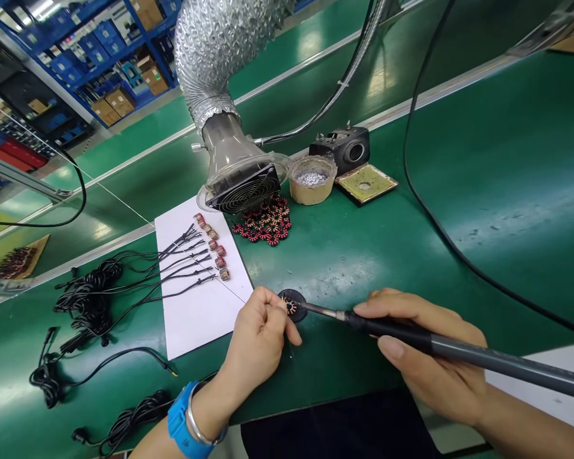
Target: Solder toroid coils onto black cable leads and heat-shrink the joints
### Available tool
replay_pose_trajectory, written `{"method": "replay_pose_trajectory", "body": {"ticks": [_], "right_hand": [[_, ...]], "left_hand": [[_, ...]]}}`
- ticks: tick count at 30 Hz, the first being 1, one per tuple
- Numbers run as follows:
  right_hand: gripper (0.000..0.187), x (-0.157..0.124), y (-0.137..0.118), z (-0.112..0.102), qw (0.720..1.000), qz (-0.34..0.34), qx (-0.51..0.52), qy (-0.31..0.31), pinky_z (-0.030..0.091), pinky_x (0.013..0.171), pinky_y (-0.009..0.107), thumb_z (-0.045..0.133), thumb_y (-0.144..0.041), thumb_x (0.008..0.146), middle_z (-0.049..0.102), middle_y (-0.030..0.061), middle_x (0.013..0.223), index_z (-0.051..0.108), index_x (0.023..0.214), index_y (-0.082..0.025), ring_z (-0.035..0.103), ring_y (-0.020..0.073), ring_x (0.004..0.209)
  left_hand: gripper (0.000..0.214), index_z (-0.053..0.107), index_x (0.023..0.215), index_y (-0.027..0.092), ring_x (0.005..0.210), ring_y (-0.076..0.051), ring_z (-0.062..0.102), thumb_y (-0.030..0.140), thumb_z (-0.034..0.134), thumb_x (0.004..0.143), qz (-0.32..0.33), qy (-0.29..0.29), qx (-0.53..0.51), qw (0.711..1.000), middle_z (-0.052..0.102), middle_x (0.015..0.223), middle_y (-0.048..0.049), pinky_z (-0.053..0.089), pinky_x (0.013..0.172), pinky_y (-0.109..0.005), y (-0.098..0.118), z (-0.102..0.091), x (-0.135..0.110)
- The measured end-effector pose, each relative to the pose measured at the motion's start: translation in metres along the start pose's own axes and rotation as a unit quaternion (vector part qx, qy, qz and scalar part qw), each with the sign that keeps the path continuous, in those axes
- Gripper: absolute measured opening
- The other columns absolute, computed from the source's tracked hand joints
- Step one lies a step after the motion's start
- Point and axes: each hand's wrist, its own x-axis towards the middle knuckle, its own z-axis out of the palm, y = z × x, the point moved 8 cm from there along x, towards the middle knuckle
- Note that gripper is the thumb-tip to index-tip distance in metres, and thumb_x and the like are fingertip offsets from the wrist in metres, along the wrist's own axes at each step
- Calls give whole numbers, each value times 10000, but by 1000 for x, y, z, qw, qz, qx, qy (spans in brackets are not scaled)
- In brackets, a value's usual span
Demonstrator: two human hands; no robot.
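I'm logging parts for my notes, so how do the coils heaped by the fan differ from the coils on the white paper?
The heaped coils are red and black; the paper coils look copper-brown. The heaped coils lie in a loose pile; the paper coils sit in a row. Paper coils join black cables; heaped coils show none. Both are small wound parts.

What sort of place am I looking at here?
Probably an electronics factory's soldering bench: the right hand holds a grey soldering iron, and a silver foil fume duct with fan stands by red-and-black wound coils.
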Motion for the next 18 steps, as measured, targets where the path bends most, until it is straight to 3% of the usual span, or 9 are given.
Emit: {"method": "replay_pose_trajectory", "body": {"ticks": [18], "right_hand": [[253,-3,2,3,1000,3,7,2,428,504,273,526,-147,810,621,38,744,618,1038,-207,560,154,584]], "left_hand": [[176,403,841,221,371,-54,282,349,408,962,27,15,27,999,633,570,64,252,401,-166,1,2,-4]]}}
